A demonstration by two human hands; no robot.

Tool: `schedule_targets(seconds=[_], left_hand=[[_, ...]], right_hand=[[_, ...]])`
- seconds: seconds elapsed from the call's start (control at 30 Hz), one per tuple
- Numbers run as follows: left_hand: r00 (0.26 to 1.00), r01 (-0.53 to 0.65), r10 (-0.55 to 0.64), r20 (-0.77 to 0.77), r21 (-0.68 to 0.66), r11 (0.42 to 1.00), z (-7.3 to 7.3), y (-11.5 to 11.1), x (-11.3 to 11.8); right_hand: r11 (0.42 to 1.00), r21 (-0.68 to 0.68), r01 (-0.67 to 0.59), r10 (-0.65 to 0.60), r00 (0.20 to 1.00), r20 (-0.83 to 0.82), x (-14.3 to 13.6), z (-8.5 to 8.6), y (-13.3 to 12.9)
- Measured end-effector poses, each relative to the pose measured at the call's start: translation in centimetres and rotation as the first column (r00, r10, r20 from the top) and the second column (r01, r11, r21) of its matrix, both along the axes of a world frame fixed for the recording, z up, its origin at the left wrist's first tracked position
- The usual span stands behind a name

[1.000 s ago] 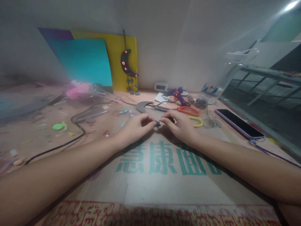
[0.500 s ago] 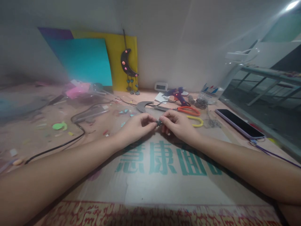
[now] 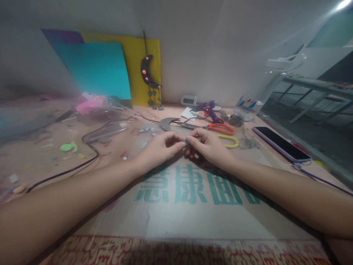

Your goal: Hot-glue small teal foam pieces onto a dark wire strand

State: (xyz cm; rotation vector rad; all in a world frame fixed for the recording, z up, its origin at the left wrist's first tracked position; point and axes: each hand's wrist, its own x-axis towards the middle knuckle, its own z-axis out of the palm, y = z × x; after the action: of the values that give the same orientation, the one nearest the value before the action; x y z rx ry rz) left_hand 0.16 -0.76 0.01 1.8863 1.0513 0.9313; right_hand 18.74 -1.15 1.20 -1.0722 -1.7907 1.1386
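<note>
Close together over the middle of the table, my left hand (image 3: pixel 167 147) and my right hand (image 3: pixel 205 145) pinch a small dark green piece (image 3: pixel 186 143) between their fingertips. Its exact shape is too small to tell, and fingers cover part of it. Just behind my hands lie a grey crescent (image 3: pixel 166 124) and orange-handled scissors (image 3: pixel 221 128). A yellow handle (image 3: pixel 230 141) shows beside my right hand. Small light blue bits (image 3: pixel 145 129) are scattered beyond my left hand.
A purple glue gun (image 3: pixel 210 110) with a lit red light and a small white clock (image 3: pixel 189 100) stand at the back. A phone (image 3: pixel 281 144) lies at right. A black cable (image 3: pixel 66 170) crosses the left side. A decorated dark moon (image 3: pixel 146 71) hangs before yellow card.
The small piece has turned slightly between my fingertips, and my left fingertips have moved a little to the right over it. The camera view has shifted slightly.
</note>
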Motion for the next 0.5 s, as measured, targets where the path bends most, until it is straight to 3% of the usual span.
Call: schedule_targets(seconds=[0.23,0.5], left_hand=[[0.997,-0.035,0.037,-0.060,0.044,0.998,0.15,0.00,-0.10],[0.993,-0.078,0.086,-0.085,0.092,0.993,0.99,-0.34,0.05]], right_hand=[[1.000,0.028,0.002,-0.001,1.000,-0.004,0.02,0.11,-0.09],[0.988,0.147,0.054,-0.072,0.991,0.116,0.20,-0.16,0.14]])
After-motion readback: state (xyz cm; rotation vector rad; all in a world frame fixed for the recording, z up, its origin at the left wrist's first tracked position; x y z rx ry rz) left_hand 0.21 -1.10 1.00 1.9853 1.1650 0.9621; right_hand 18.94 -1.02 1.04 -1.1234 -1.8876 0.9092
